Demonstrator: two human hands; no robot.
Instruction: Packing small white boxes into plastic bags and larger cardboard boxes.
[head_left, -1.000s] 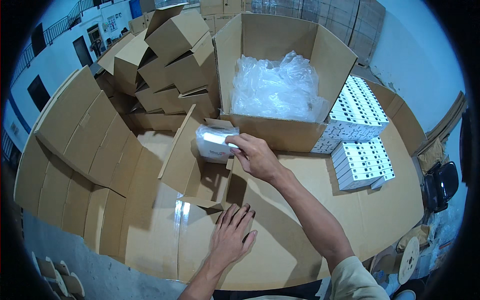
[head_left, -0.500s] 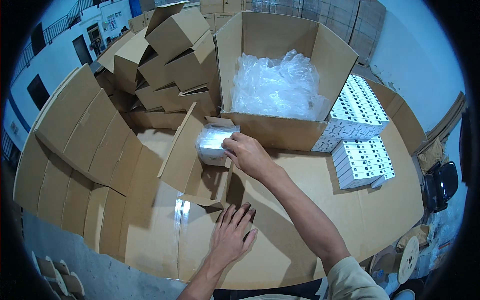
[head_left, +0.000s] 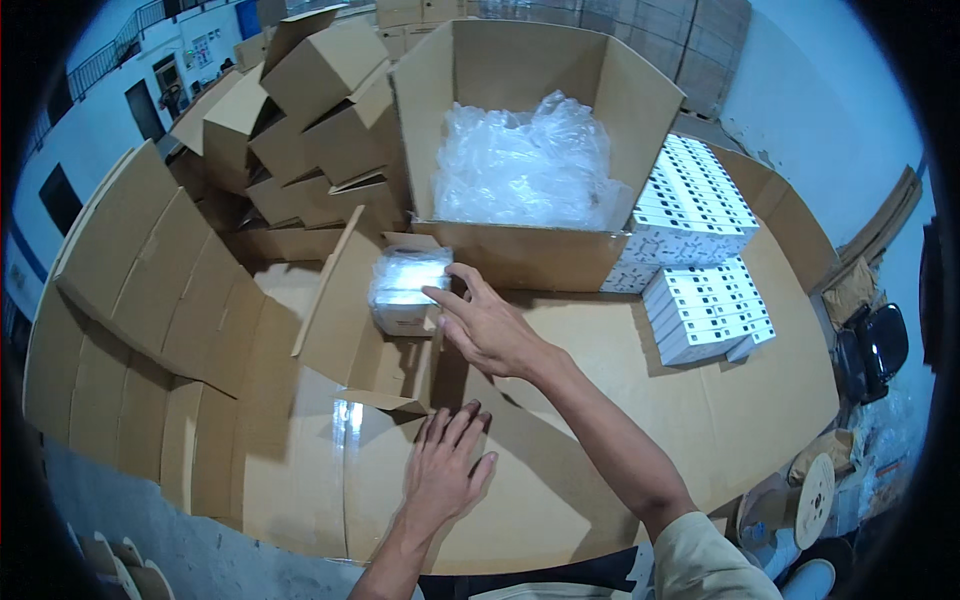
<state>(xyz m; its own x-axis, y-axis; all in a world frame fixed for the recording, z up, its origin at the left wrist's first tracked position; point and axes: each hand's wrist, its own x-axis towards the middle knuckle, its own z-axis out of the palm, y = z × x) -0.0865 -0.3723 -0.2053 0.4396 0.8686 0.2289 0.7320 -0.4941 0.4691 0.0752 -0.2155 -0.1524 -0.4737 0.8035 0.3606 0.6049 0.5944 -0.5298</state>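
Observation:
An open cardboard box [head_left: 327, 347] stands on the cardboard-covered table in front of me. A clear-plastic-wrapped package [head_left: 408, 288] sits in the far end of it, its top shiny. My right hand [head_left: 492, 328] is at the package's right side with fingers spread and open; a fingertip is close to the wrap, and I cannot tell whether it touches. My left hand [head_left: 447, 462] lies flat and open on the table, its fingertips by the near end of the box.
A large carton [head_left: 520, 250] of clear plastic bags stands beyond the box. White patterned small boxes [head_left: 710, 305] are stacked to its right. Open cardboard boxes [head_left: 320, 150] pile up at the far left, and more boxes [head_left: 150, 270] line the left side. A spool [head_left: 815, 500] is at lower right.
My right hand's fingers have come apart and off the wrapped package, which stays in the far end of the box. The whole view has shifted slightly; my left hand stays flat.

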